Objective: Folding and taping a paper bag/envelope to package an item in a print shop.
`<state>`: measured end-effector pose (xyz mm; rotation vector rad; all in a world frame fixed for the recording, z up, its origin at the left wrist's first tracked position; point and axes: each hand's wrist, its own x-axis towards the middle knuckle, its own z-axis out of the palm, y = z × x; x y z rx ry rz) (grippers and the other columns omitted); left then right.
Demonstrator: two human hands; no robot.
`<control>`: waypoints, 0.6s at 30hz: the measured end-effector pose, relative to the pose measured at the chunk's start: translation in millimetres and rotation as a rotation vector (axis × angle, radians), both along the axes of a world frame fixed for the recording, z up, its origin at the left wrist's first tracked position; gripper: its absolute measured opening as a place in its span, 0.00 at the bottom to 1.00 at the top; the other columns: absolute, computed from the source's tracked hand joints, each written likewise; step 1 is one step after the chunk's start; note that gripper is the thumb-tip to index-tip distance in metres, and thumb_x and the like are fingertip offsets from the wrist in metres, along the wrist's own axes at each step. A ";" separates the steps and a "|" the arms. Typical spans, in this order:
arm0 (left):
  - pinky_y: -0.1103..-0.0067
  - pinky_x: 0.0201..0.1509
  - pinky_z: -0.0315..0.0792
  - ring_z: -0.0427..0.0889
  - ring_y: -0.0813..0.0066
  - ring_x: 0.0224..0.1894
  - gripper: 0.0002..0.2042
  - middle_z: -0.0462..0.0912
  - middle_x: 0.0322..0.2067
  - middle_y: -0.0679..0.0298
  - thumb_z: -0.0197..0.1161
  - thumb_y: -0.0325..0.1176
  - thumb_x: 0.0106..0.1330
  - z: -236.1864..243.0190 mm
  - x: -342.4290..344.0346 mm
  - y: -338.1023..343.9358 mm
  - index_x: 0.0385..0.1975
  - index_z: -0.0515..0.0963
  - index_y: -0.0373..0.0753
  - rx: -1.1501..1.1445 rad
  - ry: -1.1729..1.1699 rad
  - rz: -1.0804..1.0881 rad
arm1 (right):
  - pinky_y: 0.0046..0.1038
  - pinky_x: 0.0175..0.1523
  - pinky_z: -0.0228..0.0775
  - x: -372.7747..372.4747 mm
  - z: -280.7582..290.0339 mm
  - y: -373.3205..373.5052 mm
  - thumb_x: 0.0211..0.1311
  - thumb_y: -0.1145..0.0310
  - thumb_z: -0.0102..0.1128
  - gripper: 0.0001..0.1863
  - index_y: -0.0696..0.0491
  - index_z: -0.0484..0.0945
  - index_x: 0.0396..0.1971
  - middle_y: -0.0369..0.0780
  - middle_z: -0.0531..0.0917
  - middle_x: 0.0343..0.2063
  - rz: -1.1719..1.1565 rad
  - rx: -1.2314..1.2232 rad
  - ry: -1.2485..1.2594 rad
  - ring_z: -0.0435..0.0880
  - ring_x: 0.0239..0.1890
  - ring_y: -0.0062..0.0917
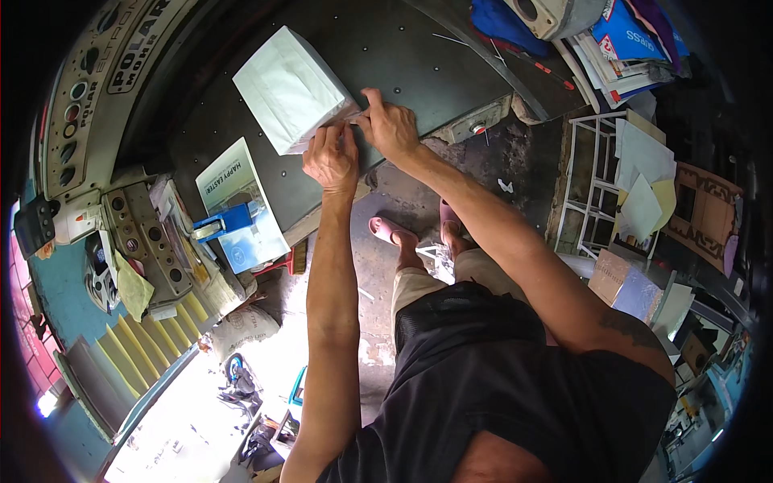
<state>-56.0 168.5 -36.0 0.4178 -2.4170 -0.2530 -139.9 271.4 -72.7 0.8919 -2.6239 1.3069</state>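
A block-shaped package wrapped in white paper rests on the dark metal worktop, turned at an angle. My left hand is closed at the package's near end, its bent fingers against the wrapping. Just to the right, my right hand touches the near right corner, thumb and fingers curled at the paper. The two hands almost meet there. Their fingers partly hide the end folds. Left of the package lies a printed sheet with a blue tape dispenser on it.
A machine control panel with knobs and buttons rises at the left. Stacked papers sit at the far right, above a white metal rack. A red-tipped tool lies near the worktop's right. Pink shoes stand on the floor below.
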 end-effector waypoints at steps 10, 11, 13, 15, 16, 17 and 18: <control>0.70 0.31 0.73 0.84 0.68 0.26 0.04 0.84 0.26 0.71 0.75 0.36 0.59 -13.8 -2.8 -1.4 0.28 0.86 0.47 -0.066 -0.016 0.082 | 0.51 0.34 0.78 -6.2 -3.6 -6.1 0.64 0.62 0.68 0.22 0.54 0.68 0.50 0.47 0.84 0.19 0.027 0.014 0.018 0.87 0.25 0.48; 0.69 0.31 0.72 0.84 0.68 0.27 0.05 0.83 0.25 0.72 0.76 0.36 0.58 -15.2 -2.6 -1.2 0.27 0.85 0.48 -0.081 -0.019 0.111 | 0.51 0.34 0.78 -6.1 -1.3 -5.7 0.64 0.62 0.67 0.21 0.54 0.68 0.48 0.47 0.84 0.19 0.045 0.037 0.019 0.87 0.25 0.48; 0.69 0.31 0.70 0.84 0.69 0.27 0.06 0.83 0.25 0.73 0.76 0.37 0.57 -17.1 -3.8 0.3 0.26 0.84 0.49 -0.081 0.002 0.129 | 0.51 0.33 0.78 -7.0 1.9 -4.1 0.65 0.61 0.67 0.19 0.54 0.68 0.46 0.47 0.84 0.18 0.063 0.064 0.021 0.87 0.25 0.48; 0.68 0.31 0.69 0.84 0.69 0.27 0.07 0.83 0.24 0.73 0.77 0.38 0.57 -17.8 -6.7 3.1 0.25 0.83 0.49 -0.079 0.024 0.144 | 0.50 0.31 0.78 -9.6 3.7 -2.5 0.66 0.60 0.66 0.18 0.54 0.68 0.44 0.46 0.85 0.18 0.095 0.106 0.052 0.87 0.24 0.48; 0.68 0.31 0.68 0.84 0.69 0.27 0.08 0.82 0.24 0.74 0.77 0.38 0.56 -18.2 -9.0 4.8 0.24 0.83 0.49 -0.090 0.028 0.166 | 0.50 0.31 0.78 -11.5 3.7 -1.7 0.66 0.60 0.66 0.18 0.54 0.68 0.44 0.46 0.85 0.18 0.095 0.110 0.052 0.87 0.24 0.48; 0.68 0.31 0.67 0.84 0.69 0.26 0.08 0.82 0.24 0.74 0.77 0.39 0.56 -18.3 -10.0 6.3 0.24 0.82 0.50 -0.102 0.033 0.188 | 0.50 0.31 0.78 -13.4 3.8 -1.2 0.66 0.59 0.66 0.19 0.54 0.69 0.44 0.46 0.85 0.19 0.099 0.128 0.060 0.88 0.24 0.48; 0.68 0.31 0.67 0.84 0.69 0.26 0.08 0.82 0.24 0.74 0.77 0.39 0.56 -18.2 -9.7 7.8 0.24 0.82 0.50 -0.098 0.033 0.188 | 0.49 0.30 0.78 -14.4 3.9 -0.3 0.65 0.57 0.66 0.19 0.54 0.70 0.43 0.46 0.85 0.20 0.104 0.146 0.068 0.88 0.25 0.48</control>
